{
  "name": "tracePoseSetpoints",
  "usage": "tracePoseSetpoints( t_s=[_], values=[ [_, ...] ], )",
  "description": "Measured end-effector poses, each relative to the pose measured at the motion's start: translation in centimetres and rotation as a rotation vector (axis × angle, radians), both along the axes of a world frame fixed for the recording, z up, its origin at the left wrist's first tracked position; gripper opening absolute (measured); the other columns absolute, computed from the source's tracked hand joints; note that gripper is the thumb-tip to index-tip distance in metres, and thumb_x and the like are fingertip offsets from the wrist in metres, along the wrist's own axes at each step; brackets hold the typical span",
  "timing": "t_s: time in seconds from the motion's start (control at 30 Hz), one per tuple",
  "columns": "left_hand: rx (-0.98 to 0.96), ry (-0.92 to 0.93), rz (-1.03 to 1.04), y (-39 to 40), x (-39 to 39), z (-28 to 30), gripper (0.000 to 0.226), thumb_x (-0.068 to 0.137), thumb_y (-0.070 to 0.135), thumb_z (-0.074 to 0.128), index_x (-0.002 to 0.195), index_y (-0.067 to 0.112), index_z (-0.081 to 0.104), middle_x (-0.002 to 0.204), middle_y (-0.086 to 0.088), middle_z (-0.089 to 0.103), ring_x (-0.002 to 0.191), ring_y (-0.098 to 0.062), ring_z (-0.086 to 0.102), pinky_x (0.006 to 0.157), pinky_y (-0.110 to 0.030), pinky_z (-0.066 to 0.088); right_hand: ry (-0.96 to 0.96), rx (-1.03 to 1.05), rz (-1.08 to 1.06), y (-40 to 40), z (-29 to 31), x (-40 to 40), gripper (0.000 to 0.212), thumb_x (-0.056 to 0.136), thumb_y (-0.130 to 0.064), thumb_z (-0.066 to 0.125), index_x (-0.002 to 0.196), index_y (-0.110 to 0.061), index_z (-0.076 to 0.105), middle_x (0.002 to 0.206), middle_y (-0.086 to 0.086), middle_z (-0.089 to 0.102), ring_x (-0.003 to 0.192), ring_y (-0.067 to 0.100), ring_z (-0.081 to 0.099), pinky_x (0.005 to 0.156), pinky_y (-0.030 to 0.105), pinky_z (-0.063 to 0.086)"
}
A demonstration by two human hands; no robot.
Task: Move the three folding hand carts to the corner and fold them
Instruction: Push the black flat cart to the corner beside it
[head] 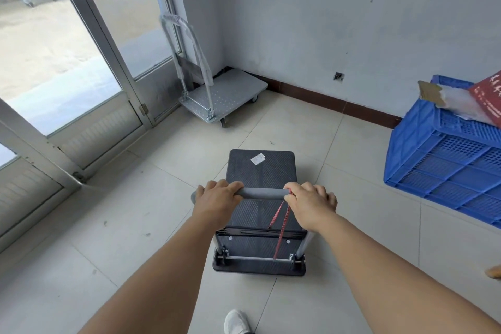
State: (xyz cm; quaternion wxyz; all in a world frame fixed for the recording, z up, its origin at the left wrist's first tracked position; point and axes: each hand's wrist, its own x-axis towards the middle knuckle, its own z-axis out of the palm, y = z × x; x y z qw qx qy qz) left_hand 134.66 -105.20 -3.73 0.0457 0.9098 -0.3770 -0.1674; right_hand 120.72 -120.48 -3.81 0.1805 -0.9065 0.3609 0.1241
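Note:
A black folding hand cart [261, 171] stands on the tiled floor right in front of me, handle upright. My left hand [217, 199] and my right hand [309, 202] both grip its grey foam handle bar [263, 194], one at each end. A red cord [282, 228] hangs from the bar down to the cart's base. In the room's corner stands a silver platform cart [230, 95] with its handle upright and wrapped in clear plastic. Only these two carts are in view.
Glass doors with metal frames [108, 43] run along the left, one leaf swung inward. A blue plastic crate [444, 152] with a red box and packaging on it sits by the right wall. My white shoe [237, 321] shows at the bottom.

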Motion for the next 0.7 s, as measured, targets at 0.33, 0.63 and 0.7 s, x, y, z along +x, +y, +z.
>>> tracePoseSetpoints(
  t_s=[0.33,0.63,0.7],
  values=[
    [0.037,0.018,-0.025,-10.0,13.7,0.5,0.030,0.101,0.036,0.030,0.128,0.037,0.044,0.125,-0.001,0.050,0.125,-0.024,0.038,0.108,-0.044,0.024,0.009,0.019,-0.073,-8.8,-0.1,13.2,0.032,0.099,-0.037,0.021,0.124,-0.041,0.041,0.130,-0.002,0.046,0.120,0.023,0.035,0.102,0.045,0.026],
    [0.057,-0.095,-0.080,-18.5,26.7,0.1,0.032,0.101,0.036,0.031,0.132,0.038,0.039,0.125,0.003,0.050,0.125,-0.020,0.034,0.107,-0.044,0.020,-0.013,0.023,-0.100,-16.4,-0.2,25.5,0.035,0.099,-0.038,0.019,0.127,-0.041,0.040,0.132,0.000,0.045,0.120,0.024,0.035,0.097,0.044,0.026],
    [0.074,-0.126,-0.061,-20.5,29.4,0.1,0.037,0.101,0.035,0.030,0.138,0.038,0.031,0.132,0.002,0.044,0.132,-0.021,0.028,0.110,-0.047,0.017,-0.023,0.034,-0.092,-18.2,0.1,28.3,0.034,0.100,-0.036,0.020,0.127,-0.038,0.040,0.132,0.002,0.045,0.120,0.025,0.034,0.096,0.045,0.025]
  ],
)
